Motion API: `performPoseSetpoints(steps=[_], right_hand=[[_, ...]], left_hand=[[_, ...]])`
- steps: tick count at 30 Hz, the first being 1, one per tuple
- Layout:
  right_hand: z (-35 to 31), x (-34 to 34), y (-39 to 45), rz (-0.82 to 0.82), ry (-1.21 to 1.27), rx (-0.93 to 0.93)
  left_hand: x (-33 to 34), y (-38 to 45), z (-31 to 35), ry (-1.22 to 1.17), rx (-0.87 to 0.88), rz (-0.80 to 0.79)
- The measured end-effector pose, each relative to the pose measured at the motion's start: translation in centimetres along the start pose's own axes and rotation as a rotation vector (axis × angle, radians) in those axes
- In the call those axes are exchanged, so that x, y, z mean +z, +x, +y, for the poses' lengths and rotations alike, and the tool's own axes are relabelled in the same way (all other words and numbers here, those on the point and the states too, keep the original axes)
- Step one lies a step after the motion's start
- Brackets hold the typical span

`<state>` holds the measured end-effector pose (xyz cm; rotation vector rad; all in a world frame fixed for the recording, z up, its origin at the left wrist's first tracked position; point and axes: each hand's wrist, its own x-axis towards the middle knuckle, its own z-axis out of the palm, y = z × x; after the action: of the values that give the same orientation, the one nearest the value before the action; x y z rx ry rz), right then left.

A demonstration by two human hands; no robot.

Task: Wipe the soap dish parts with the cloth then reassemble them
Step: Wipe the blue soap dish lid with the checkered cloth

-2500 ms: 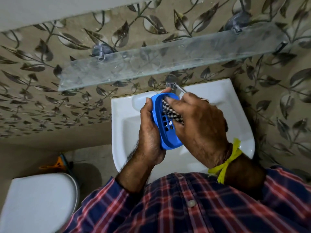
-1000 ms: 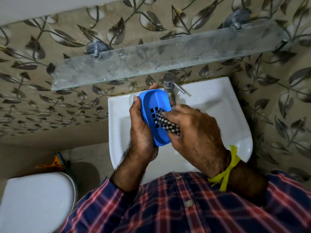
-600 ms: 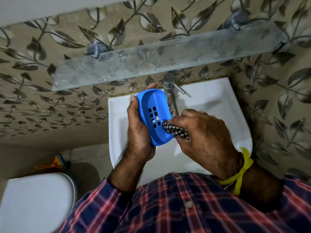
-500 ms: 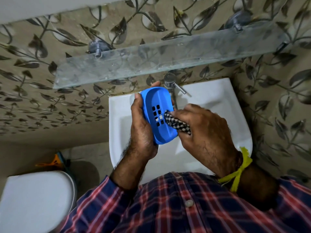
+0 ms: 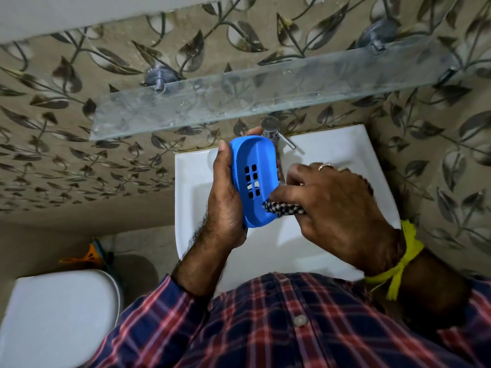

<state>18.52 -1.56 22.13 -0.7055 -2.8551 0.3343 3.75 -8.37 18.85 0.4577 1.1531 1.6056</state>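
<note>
A blue oval soap dish tray [image 5: 255, 166] with several square drain holes stands on edge over the sink, its hollow side facing right. My left hand [image 5: 225, 205] grips it from behind along its left rim. My right hand [image 5: 334, 205] is closed on a bunched black-and-white checked cloth [image 5: 284, 209], whose tip presses into the lower end of the tray's hollow. A white rounded part [image 5: 212, 155] lies on the sink's back left corner, mostly hidden behind my left hand.
A white sink [image 5: 332, 144] sits against the leaf-patterned wall, with a chrome tap [image 5: 271, 131] just behind the tray. A glass shelf [image 5: 239, 94] juts out above it. A white toilet lid [image 5: 58, 317] is at lower left, orange item [image 5: 87, 257] on the floor.
The cloth has slid down from the tray's drain holes to its lower end. The tray has turned slightly so more of its hollow shows. My right hand moved down and right.
</note>
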Motion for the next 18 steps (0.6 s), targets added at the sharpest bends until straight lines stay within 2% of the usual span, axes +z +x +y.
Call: performPoseSetpoints(steps=[3,6,10,18], right_hand=[[-0.7,0.3,0.2,-0.04,-0.167,-0.055],[-1.5,0.1,0.3,-0.194,-0.123,0.008],[-0.8,-0.2,0.5,-0.35,0.3,0.245],[1.1,1.5,1.1,-0.489,0.959,0.592]], left_hand=[[0.3,0.3,-0.1,0.104,0.017,-0.013],[0.6,0.3,-0.2,0.134,0.034,0.016],[0.9,0.3,-0.4,0.145,0.068,0.021],[1.2,0.1,-1.3,0.265,0.116,-0.015]])
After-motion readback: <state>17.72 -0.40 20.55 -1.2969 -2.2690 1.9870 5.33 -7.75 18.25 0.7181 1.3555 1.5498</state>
